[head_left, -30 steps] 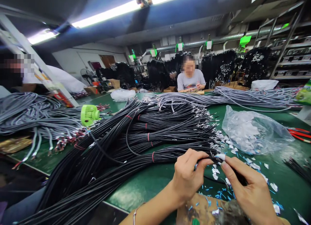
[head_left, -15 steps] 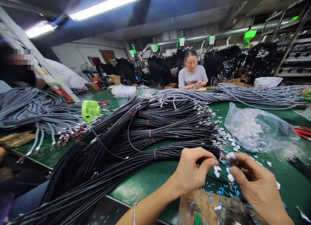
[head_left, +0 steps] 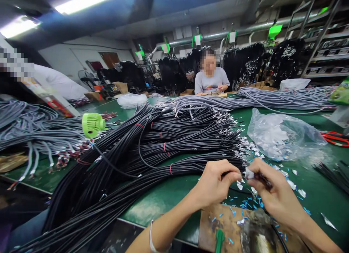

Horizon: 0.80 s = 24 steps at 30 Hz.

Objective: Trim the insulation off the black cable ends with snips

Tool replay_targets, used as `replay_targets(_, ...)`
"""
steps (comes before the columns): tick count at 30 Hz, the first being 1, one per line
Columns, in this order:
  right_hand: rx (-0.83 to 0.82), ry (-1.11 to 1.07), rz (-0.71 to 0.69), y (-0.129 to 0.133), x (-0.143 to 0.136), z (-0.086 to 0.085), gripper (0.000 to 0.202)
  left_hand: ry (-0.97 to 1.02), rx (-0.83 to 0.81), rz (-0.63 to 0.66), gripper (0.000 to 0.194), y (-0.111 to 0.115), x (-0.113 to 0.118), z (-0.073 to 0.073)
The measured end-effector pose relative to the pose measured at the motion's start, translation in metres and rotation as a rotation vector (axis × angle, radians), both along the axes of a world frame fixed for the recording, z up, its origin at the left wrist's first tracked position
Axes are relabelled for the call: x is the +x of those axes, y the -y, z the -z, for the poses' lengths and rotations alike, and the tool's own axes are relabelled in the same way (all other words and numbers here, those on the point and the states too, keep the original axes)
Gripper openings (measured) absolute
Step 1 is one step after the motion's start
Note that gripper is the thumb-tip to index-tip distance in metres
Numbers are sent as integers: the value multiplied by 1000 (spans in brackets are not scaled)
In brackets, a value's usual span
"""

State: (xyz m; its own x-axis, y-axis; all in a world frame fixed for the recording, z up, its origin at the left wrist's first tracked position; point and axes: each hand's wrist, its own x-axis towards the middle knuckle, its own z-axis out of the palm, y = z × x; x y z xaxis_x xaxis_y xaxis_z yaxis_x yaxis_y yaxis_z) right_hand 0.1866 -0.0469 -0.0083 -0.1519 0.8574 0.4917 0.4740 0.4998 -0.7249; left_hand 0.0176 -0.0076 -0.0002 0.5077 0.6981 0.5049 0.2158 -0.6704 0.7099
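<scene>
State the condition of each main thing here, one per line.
Left hand, thumb and forefinger pinched; held thing unclear.
Right hand, curled around something dark.
Black cables, bundled with red ties.
Grey cables at picture left, ends stripped.
Clear bag, crumpled, white scraps inside.
Green fan, running or not unclear.
Blue scraps, scattered loose.
Ceiling lights, lit.
</scene>
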Motion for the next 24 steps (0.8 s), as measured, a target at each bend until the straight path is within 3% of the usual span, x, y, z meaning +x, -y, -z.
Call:
replay_targets(3, 172, 172, 154, -1, 1, 2, 15, -64, 20, -28, 22, 2, 2, 2)
replay_targets(6, 213, 203, 241, -4, 3, 7, 14, -75, 43, -69, 22, 5, 3, 3)
replay_targets(11, 200, 19, 547, -10, 16, 3, 11, -25, 20, -88, 27, 6, 1, 1)
replay_targets(12, 193, -9, 518, -9, 17, 1, 10, -24, 15, -90, 27, 6, 1, 1)
replay_targets(16, 157, 148, 119, -1, 10, -2, 7, -42, 20, -84, 27, 6, 0, 1)
replay_targets(20, 280, 235, 72, 3, 5, 6, 21, -85, 4, -57, 26, 4, 0, 0)
replay_targets(24, 246, 296, 10, -2, 14, 4, 28, -65, -40, -67, 20, 2, 1, 1)
